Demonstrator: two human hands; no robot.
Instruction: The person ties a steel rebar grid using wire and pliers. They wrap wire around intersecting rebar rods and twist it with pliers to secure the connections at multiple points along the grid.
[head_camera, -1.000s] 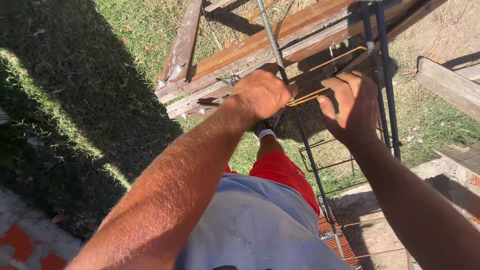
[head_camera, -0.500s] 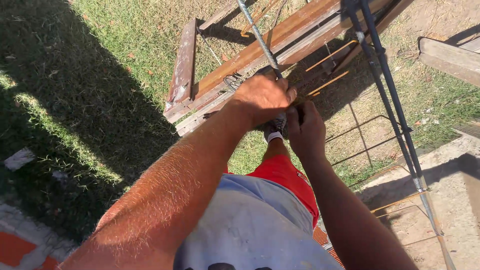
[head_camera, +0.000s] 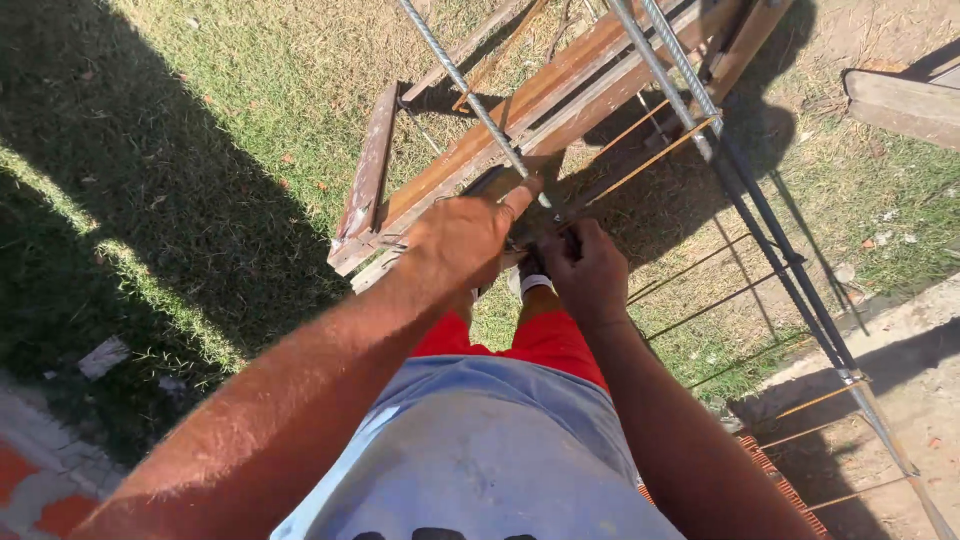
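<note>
My left hand (head_camera: 462, 242) is closed, and a dark tool (head_camera: 484, 181) shows just above its knuckles. Its index finger stretches out onto a long ribbed steel rebar (head_camera: 462, 88) that runs up to the top edge. My right hand (head_camera: 590, 270) is curled tight right beside it, at the spot where a thin rusty stirrup (head_camera: 650, 160) meets the bar. The two hands almost touch. What lies between the fingers is hidden. Below them are my red shorts and light grey shirt.
More long rebars (head_camera: 770, 220) slant from top centre to bottom right, with several rusty stirrups (head_camera: 700, 265) hung on them. They rest on a weathered wooden trestle (head_camera: 520, 110) standing on grass. A wooden plank (head_camera: 900, 100) lies at the right, bricks (head_camera: 770, 470) and bare soil at lower right.
My right hand left the stirrup out to the right, came in beside my left hand and closed. The view shifted, so the trestle and bars now sit further right.
</note>
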